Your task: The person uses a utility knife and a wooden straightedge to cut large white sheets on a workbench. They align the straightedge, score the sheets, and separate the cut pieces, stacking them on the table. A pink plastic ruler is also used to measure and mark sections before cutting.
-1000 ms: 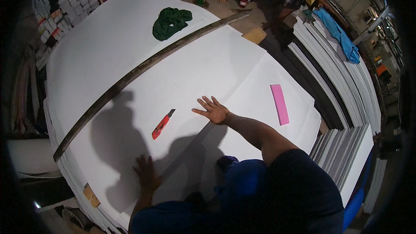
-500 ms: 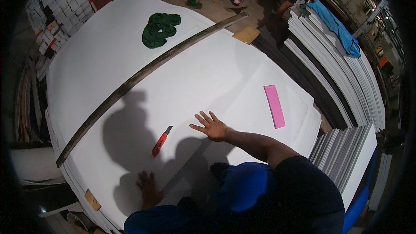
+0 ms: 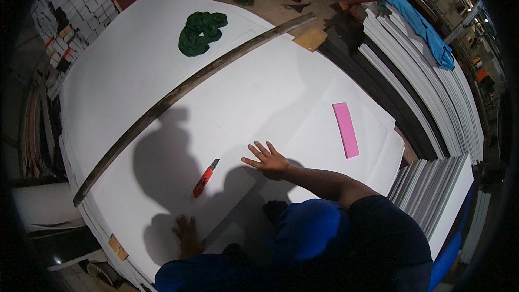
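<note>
The right arm reaches in from the lower right, elbow bent, and its hand (image 3: 274, 164) lies palm down on the broad white sheet (image 3: 259, 103), the fingers straight, spread and pointing to the upper left, gripping nothing. The left hand (image 3: 189, 239) is lower in the view and closer to the body, set in shadow; its fingers are also spread and point away from the person, with nothing in their grasp, and the palm appears to rest on the same sheet. The white sheet therefore lies beneath both sets of fingers and extends well beyond them on every side. A red utility knife (image 3: 205, 180) lies on it between the two hands, left of the right fingertips and ahead of the left ones, touching neither; its blade end points away from the person. A pink block (image 3: 346, 131) lies farther to the right, apart from the right hand. Beyond both hands, a long wooden strip (image 3: 178, 92) crosses the white surface diagonally, with a bunched green cloth (image 3: 195, 37) on its far side.
</note>
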`<control>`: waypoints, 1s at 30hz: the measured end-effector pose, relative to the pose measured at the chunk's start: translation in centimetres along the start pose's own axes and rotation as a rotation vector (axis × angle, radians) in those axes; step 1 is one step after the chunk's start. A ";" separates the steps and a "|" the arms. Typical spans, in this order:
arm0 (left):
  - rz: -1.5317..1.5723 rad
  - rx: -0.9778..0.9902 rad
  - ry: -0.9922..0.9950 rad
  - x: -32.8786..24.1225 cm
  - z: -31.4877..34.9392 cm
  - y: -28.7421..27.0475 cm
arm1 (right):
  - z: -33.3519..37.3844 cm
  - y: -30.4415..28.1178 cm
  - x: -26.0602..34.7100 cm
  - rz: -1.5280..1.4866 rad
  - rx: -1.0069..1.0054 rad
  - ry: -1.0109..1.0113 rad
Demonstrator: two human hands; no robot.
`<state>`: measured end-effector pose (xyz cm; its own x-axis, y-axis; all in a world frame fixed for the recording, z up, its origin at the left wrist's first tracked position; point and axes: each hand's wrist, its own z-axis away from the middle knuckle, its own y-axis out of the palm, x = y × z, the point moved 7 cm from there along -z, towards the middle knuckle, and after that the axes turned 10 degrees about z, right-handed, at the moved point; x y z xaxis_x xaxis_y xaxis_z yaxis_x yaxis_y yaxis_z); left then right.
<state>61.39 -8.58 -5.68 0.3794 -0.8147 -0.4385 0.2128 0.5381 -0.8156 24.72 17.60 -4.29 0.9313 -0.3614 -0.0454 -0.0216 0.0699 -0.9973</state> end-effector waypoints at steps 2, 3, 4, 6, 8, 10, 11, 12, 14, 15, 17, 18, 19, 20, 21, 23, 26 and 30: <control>0.007 0.011 -0.024 0.3 0.1 0.2 | 0.1 0.2 0.2 0.012 0.006 -0.003; 0.008 0.017 -0.035 0.3 0.1 0.2 | 0.1 0.4 0.3 0.014 0.004 -0.005; -0.001 0.016 -0.037 0.3 0.2 0.2 | 0.2 0.6 0.4 0.014 0.002 -0.006; -0.016 0.019 -0.035 0.2 0.2 0.1 | 0.3 0.5 0.3 -0.003 -0.013 0.003; -0.041 0.069 -0.061 0.1 0.0 -0.1 | 0.4 0.6 0.4 0.015 -0.028 0.008; -0.049 0.133 -0.041 -1.6 -0.8 -1.4 | 0.9 0.7 -0.1 0.079 -0.035 0.017; -0.044 0.176 -0.012 -3.0 -1.2 -2.7 | 1.5 0.9 -0.8 0.045 0.004 0.014; -0.048 0.210 -0.008 -3.8 -1.2 -4.1 | 0.9 0.2 -0.8 -0.002 0.027 -0.008; -0.104 0.299 0.063 -3.1 -3.1 -4.4 | 0.9 -0.5 -1.5 -0.011 0.101 0.035; -0.135 0.337 0.097 -3.2 -4.2 -4.7 | 1.5 -0.7 -2.5 -0.047 0.081 0.134; -0.134 0.332 0.322 -9.1 -8.7 -5.8 | 3.6 -0.6 -5.1 -0.110 0.046 0.331; -0.135 0.329 0.436 -12.8 -11.3 -6.3 | 4.8 -0.5 -6.2 -0.101 0.010 0.401; -0.169 0.321 0.505 -16.9 -14.1 -6.2 | 6.1 -0.1 -7.1 -0.108 -0.020 0.470; -0.202 0.314 0.575 -21.1 -16.6 -5.3 | 7.6 0.5 -7.7 -0.114 -0.050 0.539; -0.124 0.181 0.657 -24.6 -18.8 -4.5 | 8.6 0.9 -8.5 -0.122 -0.090 0.607; 0.011 0.017 0.764 -30.3 -22.9 -2.6 | 10.4 0.8 -10.1 -0.110 -0.132 0.745; 0.152 -0.012 0.744 -36.6 -27.5 0.3 | 14.3 -0.7 -14.1 -0.052 -0.245 1.013; 0.328 0.028 0.696 -41.2 -30.7 3.2 | 23.2 1.3 -20.5 0.022 -0.299 1.553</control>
<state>18.81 20.08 -1.82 -0.2253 -0.5554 -0.8005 0.2132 0.7736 -0.5967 13.98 46.65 -3.31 -0.3302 -0.9367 0.1160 -0.2722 -0.0232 -0.9620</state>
